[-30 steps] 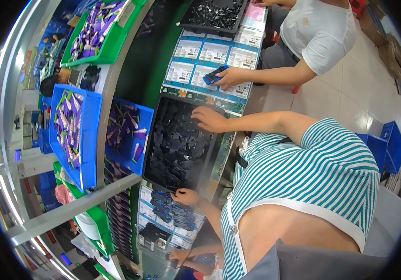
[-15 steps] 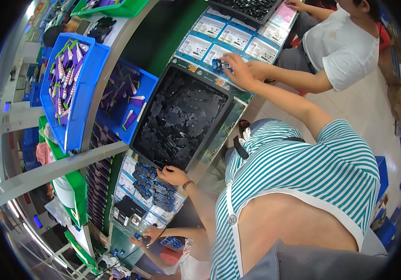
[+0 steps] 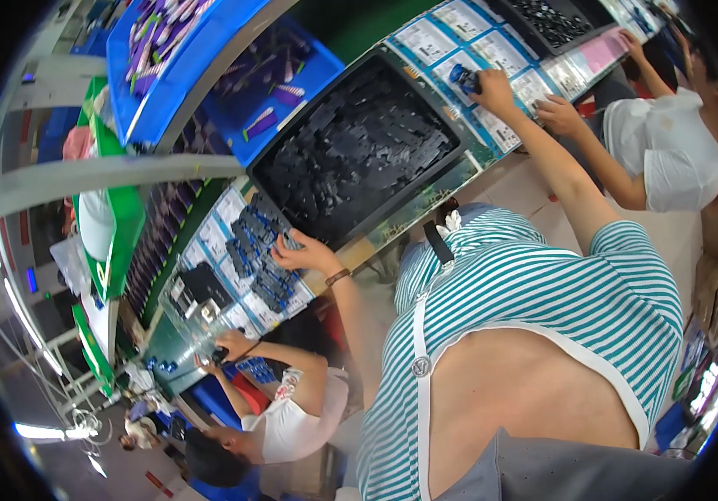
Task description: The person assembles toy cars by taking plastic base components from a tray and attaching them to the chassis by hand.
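My right hand [image 3: 497, 92] reaches to the far right and pinches a small blue-and-black plastic part [image 3: 463, 78] above the printed sheets [image 3: 426, 40]. Closer in, my left hand [image 3: 307, 255], with a dark band on its wrist, is closed at the near corner of a black tray [image 3: 256, 177]. What looks like a small dark grey plastic piece shows between its fingers, partly hidden. Beside that hand, rows of blue-and-black parts [image 3: 246, 238] lie on more printed sheets. Flat black plastic pieces [image 3: 359, 142] fill the tray between my hands.
Blue bins [image 3: 246, 150] of purple, striped pieces stand left of the tray, under a grey rail [image 3: 108, 185]. A co-worker in white [image 3: 668, 150] sits at the right, another [image 3: 300, 417] at the lower left. A second black tray [image 3: 555, 25] is at the far right.
The view has shifted, with the bench lying higher and further right. My left hand has moved from the tray's edge towards the rows of parts. My right hand still has its blue-and-black part.
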Demonstrator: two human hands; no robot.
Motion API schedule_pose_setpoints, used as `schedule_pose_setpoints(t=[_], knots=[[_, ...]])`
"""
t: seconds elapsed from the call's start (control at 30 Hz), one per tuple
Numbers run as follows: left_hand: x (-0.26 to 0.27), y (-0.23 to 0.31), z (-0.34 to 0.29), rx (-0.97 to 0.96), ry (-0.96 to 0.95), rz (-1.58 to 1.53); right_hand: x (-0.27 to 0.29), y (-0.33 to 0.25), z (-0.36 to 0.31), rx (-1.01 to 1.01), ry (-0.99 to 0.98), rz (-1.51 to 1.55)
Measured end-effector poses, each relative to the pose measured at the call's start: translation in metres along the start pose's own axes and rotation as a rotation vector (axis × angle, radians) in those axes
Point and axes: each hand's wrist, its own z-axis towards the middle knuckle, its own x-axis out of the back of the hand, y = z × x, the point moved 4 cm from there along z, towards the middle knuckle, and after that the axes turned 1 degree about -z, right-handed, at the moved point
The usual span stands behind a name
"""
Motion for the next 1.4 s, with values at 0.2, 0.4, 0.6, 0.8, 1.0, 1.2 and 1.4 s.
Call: schedule_pose_setpoints(t=[0.2,0.4,0.6,0.8,1.0,1.2,1.4], knots=[[-0.027,0.117,-0.041,0.797,-0.679,-1.297,0.107,-0.100,-0.026,0.161,0.091,0.262],[-0.024,0.192,-0.076,1.110,-1.127,-1.716,0.160,-0.249,-0.099,0.495,0.101,0.392],[-0.004,0.162,-0.063,1.144,-0.966,-1.878,0.152,-0.306,-0.131,0.524,0.076,0.425],[-0.002,0.135,-0.070,1.127,-1.046,-1.940,0.143,-0.345,-0.139,0.522,0.128,0.412],[0.015,0.124,-0.075,1.125,-1.077,-1.876,0.129,-0.355,-0.156,0.506,0.113,0.480],[0.033,0.119,-0.071,1.083,-1.043,-1.827,0.123,-0.361,-0.166,0.478,0.070,0.520],[0.031,0.110,-0.073,1.214,-0.968,-1.991,0.124,-0.366,-0.167,0.516,0.078,0.519]])
